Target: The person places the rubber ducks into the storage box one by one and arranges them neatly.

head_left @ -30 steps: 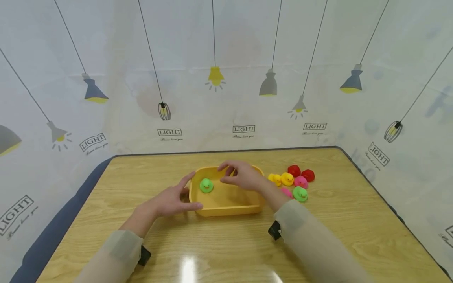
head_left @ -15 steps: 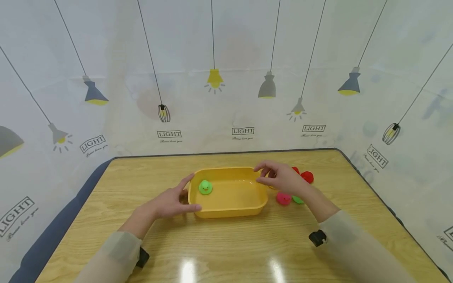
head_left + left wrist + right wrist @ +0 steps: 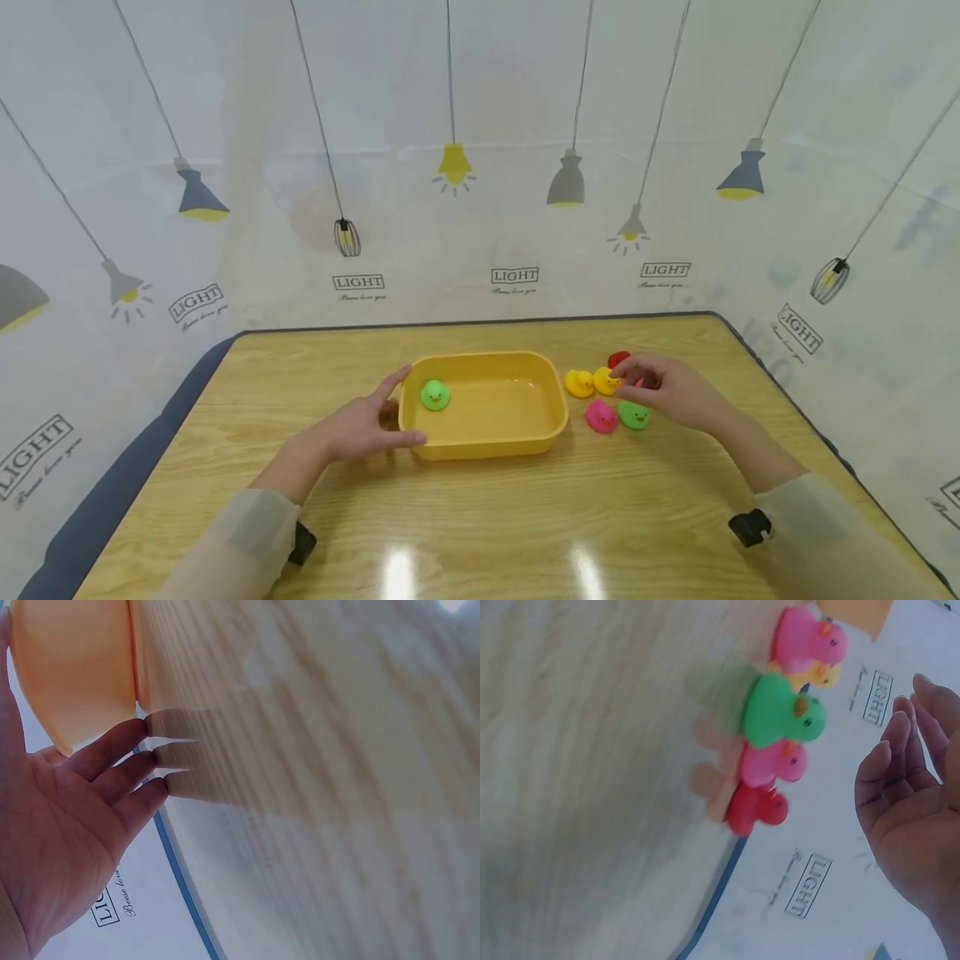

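Note:
A yellow plastic basin (image 3: 491,451) stands on the wooden table. Inside it, near the left end, sits a green rubber duck (image 3: 435,396). My left hand (image 3: 358,427) spans the basin's left end, its thumb on the near rim and its index finger at the far corner. Right of the basin, my right hand (image 3: 678,392) hovers above a group of ducks, fingers bent loosely with nothing between them. Yellow ducks (image 3: 579,383), a pink duck (image 3: 602,416), a green duck (image 3: 633,414) and a red duck (image 3: 618,359) show there. Another pink duck (image 3: 772,763) is mostly hidden by the hand in the head view.
The wooden table (image 3: 480,525) reaches back to a dark-edged border. Behind it and along both sides hangs a pale cloth (image 3: 480,233) printed with lamps and the word LIGHT.
My right hand has moved from above the basin rightward to above the duck group, uncovering the basin's right end. My left hand has stayed at the basin's left end.

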The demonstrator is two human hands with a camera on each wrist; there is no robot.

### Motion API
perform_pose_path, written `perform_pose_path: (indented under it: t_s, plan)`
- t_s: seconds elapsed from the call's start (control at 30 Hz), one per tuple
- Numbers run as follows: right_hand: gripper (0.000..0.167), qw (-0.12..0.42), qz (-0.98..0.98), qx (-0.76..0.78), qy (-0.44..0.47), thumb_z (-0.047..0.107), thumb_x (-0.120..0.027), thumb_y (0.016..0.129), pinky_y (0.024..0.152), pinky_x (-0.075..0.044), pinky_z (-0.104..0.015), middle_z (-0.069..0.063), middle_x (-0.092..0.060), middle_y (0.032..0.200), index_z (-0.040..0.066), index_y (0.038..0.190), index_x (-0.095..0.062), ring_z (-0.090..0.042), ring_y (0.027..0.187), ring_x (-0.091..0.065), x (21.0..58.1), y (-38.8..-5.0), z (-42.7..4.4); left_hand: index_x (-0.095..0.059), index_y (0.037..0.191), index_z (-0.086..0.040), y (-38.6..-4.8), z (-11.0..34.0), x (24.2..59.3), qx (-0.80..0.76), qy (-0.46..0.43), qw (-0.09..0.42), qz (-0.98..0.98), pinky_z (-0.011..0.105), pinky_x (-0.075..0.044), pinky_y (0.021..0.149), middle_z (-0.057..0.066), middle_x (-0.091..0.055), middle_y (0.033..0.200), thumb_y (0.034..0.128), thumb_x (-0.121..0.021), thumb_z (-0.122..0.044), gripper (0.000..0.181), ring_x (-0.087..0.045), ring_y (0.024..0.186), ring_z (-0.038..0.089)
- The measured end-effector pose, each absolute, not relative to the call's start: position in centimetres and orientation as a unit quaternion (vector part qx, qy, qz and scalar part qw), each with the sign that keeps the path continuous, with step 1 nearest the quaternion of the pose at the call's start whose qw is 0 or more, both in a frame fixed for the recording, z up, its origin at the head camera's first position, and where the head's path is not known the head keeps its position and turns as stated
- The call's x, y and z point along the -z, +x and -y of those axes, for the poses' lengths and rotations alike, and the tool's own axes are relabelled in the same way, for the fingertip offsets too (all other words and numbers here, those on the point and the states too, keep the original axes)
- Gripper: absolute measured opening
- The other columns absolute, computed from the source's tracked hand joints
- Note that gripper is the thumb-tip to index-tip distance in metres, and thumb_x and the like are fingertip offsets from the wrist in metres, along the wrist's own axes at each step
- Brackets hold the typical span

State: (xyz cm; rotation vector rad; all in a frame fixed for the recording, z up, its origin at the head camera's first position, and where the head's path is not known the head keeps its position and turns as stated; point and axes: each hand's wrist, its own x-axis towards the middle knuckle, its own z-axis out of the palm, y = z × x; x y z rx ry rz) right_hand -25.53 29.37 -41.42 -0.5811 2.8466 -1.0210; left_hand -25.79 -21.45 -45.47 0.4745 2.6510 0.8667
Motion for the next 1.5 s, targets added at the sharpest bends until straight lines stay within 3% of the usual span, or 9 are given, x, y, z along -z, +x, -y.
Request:
perform_pose_path:
  t_s: [0.23,0.6,0.8,1.07,1.5]
  plan:
    - [0.032,0.067,-0.92,0.344,-0.177,0.025,-0.079,0.103,0.068,-0.05,-0.026,-0.002,-0.071,0.101,0.011,0.132,-0.073,-0.015,0.081,-0.059,42.5,-24.9,-32.5,-0.002,0.177,-0.041,-25.8,21.4,45.4,-0.307,0.16,0.162,-0.924,0.071,-0.037,0.124,0.016,-0.062,0.16,0.0883,-0.08,-0.074,0.122,-0.053,0.151,0.045]
    - [0.04,0.136,-0.917,0.336,-0.167,0.021,-0.081,0.101,0.072,-0.053,-0.027,-0.006,-0.071,0.108,0.01,0.135,-0.065,-0.02,0.091,-0.061,44.3,-25.7,-34.7,-0.003,0.175,-0.046,-25.7,21.4,45.3,-0.309,0.145,0.175,-0.924,0.071,-0.036,0.126,0.018,-0.058,0.163,0.0862,-0.078,-0.079,0.121,-0.052,0.152,0.046]
    - [0.045,0.142,-0.916,0.34,-0.162,0.024,-0.084,0.099,0.072,-0.053,-0.028,-0.007,-0.07,0.108,0.01,0.137,-0.066,-0.021,0.091,-0.061,44.9,-26.1,-34.5,-0.002,0.176,-0.044,-25.9,21.6,45.5,-0.306,0.158,0.169,-0.924,0.07,-0.038,0.125,0.015,-0.06,0.162,0.0881,-0.078,-0.077,0.12,-0.053,0.151,0.045]
    - [0.038,0.148,-0.917,0.333,-0.162,0.024,-0.085,0.097,0.072,-0.054,-0.028,-0.006,-0.069,0.105,0.012,0.13,-0.068,-0.023,0.09,-0.06,45.1,-26.3,-33.9,-0.001,0.176,-0.043,-25.8,21.6,45.5,-0.305,0.162,0.167,-0.923,0.071,-0.039,0.123,0.014,-0.061,0.161,0.0887,-0.078,-0.075,0.121,-0.053,0.15,0.045]
    - [0.041,0.151,-0.924,0.318,-0.149,0.028,-0.087,0.096,0.074,-0.054,-0.027,-0.004,-0.069,0.105,0.008,0.126,-0.067,-0.022,0.095,-0.06,45.0,-26.2,-33.5,-0.002,0.176,-0.044,-25.9,21.5,45.4,-0.304,0.155,0.169,-0.925,0.069,-0.041,0.122,0.015,-0.063,0.158,0.0881,-0.078,-0.076,0.121,-0.057,0.146,0.042]
